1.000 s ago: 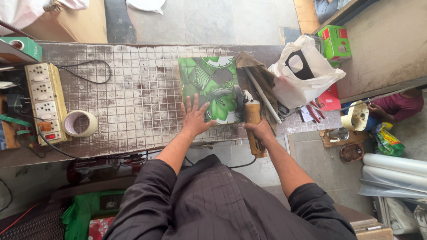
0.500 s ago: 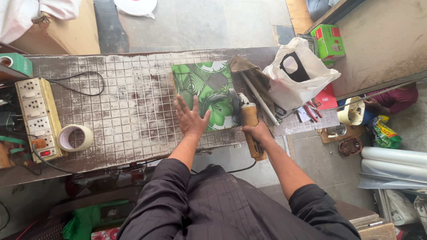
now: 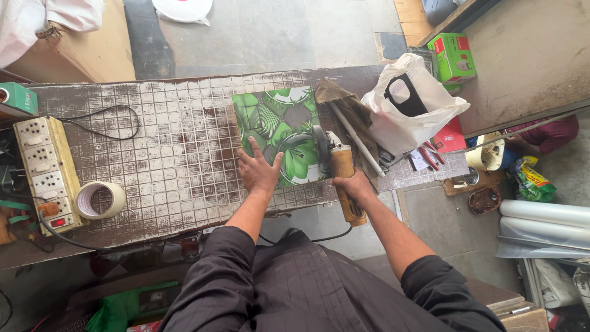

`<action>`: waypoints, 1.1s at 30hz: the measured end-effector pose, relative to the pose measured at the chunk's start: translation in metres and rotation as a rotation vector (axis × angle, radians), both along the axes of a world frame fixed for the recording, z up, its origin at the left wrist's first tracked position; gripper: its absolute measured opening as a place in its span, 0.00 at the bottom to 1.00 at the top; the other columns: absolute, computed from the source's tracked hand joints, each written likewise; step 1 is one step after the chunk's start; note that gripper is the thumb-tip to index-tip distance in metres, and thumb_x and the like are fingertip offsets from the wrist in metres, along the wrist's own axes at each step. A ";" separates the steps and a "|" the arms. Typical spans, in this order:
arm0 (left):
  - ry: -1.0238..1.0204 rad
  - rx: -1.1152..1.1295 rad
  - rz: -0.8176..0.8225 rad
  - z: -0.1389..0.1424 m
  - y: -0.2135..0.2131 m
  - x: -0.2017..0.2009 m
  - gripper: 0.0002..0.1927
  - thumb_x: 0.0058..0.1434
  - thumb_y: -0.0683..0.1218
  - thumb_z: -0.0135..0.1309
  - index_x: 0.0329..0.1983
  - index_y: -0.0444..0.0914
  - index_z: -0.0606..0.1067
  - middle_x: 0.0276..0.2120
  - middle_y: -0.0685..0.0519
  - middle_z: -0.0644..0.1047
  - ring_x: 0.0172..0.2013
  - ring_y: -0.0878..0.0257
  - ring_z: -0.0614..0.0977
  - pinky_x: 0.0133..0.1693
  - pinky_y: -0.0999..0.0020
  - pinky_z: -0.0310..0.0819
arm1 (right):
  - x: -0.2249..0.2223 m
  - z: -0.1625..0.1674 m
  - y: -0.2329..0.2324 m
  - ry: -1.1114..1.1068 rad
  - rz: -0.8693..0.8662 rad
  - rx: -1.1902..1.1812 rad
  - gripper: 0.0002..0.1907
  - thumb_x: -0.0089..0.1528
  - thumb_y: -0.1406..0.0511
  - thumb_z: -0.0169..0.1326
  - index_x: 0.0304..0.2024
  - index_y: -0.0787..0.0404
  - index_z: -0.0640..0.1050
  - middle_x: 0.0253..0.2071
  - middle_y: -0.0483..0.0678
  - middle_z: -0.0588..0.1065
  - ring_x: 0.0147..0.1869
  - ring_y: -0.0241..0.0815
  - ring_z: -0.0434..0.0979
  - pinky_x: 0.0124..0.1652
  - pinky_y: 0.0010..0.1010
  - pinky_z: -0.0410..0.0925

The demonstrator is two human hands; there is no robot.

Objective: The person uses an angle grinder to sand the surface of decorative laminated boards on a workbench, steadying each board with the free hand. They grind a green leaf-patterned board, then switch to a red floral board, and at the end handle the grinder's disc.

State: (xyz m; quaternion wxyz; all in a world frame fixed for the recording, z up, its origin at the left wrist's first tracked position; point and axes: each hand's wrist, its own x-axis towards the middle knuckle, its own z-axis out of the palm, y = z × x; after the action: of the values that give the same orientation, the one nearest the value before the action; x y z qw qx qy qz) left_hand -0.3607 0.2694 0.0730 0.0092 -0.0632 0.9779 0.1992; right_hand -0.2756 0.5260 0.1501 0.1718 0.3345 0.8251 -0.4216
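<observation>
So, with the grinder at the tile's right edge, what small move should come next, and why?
Probably ease the angle grinder leftward into the green leaf-patterned tile. The right hand grips its body, and the disc sits at the tile's right edge. The left hand is pressed flat on the tile's lower left part, clear of the disc, pinning it to the gridded workbench.

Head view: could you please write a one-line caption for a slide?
Left hand pressed flat on a green leaf-patterned tile while the right hand grips an angle grinder at its edge, on a gridded workbench.

left hand (image 3: 258, 171): flat, fingers spread | right hand (image 3: 353, 185): fist closed, gripping
</observation>
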 end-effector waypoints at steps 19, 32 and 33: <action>-0.043 -0.016 -0.038 -0.004 -0.002 -0.002 0.53 0.60 0.77 0.48 0.79 0.45 0.51 0.64 0.28 0.57 0.56 0.38 0.72 0.55 0.48 0.69 | -0.007 -0.011 0.007 -0.004 -0.001 -0.035 0.32 0.47 0.58 0.68 0.51 0.66 0.76 0.40 0.53 0.81 0.40 0.44 0.82 0.43 0.36 0.74; -0.072 -0.009 -0.047 -0.007 -0.002 -0.003 0.52 0.60 0.77 0.47 0.79 0.46 0.50 0.65 0.27 0.56 0.57 0.37 0.71 0.56 0.46 0.67 | -0.012 -0.012 0.010 -0.015 0.002 -0.027 0.30 0.47 0.59 0.69 0.49 0.67 0.78 0.38 0.52 0.81 0.37 0.43 0.82 0.40 0.35 0.75; -0.083 -0.005 -0.046 -0.007 -0.002 -0.003 0.52 0.60 0.77 0.47 0.79 0.46 0.50 0.65 0.28 0.56 0.58 0.37 0.71 0.56 0.46 0.67 | -0.013 -0.012 0.009 -0.013 -0.003 -0.024 0.30 0.47 0.59 0.69 0.49 0.67 0.77 0.38 0.53 0.81 0.37 0.43 0.82 0.40 0.35 0.75</action>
State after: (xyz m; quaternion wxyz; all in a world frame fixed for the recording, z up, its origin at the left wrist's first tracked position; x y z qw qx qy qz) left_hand -0.3636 0.2671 0.0663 0.0541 -0.0489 0.9783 0.1939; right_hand -0.2883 0.5353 0.1379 0.1806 0.3363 0.8183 -0.4297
